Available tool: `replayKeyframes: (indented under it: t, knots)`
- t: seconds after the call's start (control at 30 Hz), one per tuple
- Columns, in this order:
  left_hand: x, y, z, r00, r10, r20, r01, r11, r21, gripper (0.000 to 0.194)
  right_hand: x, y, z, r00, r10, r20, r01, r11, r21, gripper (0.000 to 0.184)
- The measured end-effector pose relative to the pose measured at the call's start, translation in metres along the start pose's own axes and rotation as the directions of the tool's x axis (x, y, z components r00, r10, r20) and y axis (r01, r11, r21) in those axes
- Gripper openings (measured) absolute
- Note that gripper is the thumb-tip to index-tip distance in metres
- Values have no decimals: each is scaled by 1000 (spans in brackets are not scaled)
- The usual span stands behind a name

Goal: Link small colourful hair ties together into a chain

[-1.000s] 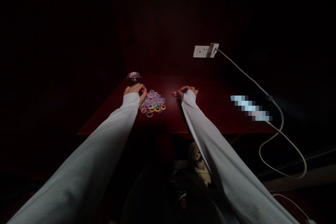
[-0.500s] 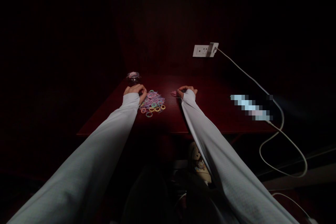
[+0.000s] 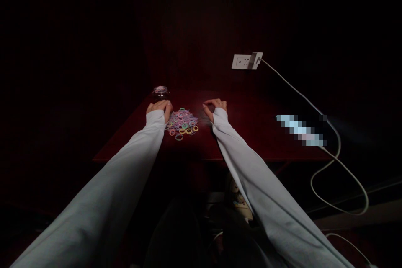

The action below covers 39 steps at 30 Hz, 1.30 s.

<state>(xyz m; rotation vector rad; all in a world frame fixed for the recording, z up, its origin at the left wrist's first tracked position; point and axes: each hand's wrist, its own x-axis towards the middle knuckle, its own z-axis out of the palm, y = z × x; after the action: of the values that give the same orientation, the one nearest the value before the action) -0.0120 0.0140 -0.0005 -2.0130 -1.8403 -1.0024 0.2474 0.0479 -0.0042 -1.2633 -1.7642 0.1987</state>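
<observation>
On the dark red table lies a loose pile of small coloured elastic hair ties [image 3: 184,123], mostly pink and purple with several yellow and green loops at its front. At the pile's left edge is my left hand [image 3: 159,106], fingers curled and thumb drawn in against them; what it holds, if anything, is hidden. To the right of the pile, a short gap away, my right hand [image 3: 216,106] bends thumb and forefinger into a pinch with the tips meeting. Nothing I can name shows between those tips. A clear jar [image 3: 161,92] with pinkish contents stands just beyond my left hand.
A white wall socket [image 3: 243,62] with a charger sits behind the table. Its white cable [image 3: 290,81] runs down the right side to a pixelated bright device [image 3: 300,129] and loops past the table edge. A printed pale item [image 3: 241,207] is below the table.
My right hand has shifted left, closer to the pile. The small pink bunch that was at its fingertips no longer shows. My left hand's fingers have drawn together slightly, away from the pile.
</observation>
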Motion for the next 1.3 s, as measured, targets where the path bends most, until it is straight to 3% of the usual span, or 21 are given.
replayKeyframes:
  t: [0.1, 0.2, 0.33, 0.5, 0.97, 1.3]
  knots:
    - [0, 3, -2, 998, -64, -9, 65, 998, 29, 44, -11, -24, 10, 973, -167, 161, 169, 986, -1, 26]
    - [-1, 9, -5, 989, -147, 7, 146, 986, 80, 46, -23, -47, 20, 939, -219, 264, 232, 973, -17, 39]
    - [-2, 15, -6, 982, -185, 26, 179, 971, 157, 53, -33, -68, 29, 913, -175, 369, 221, 972, -84, 57]
    - [-1, 16, -7, 981, -187, 57, 174, 968, 180, 56, -37, -72, 35, 883, -114, 456, 184, 976, -113, 60]
    - [-1, 28, -15, 965, -237, 112, 217, 961, 169, 49, -17, -43, 49, 929, -96, 357, 99, 995, 10, 27]
    - [-3, 32, -18, 954, -261, 146, 233, 954, 187, 52, -18, -40, 49, 949, -72, 307, 58, 997, 53, 24]
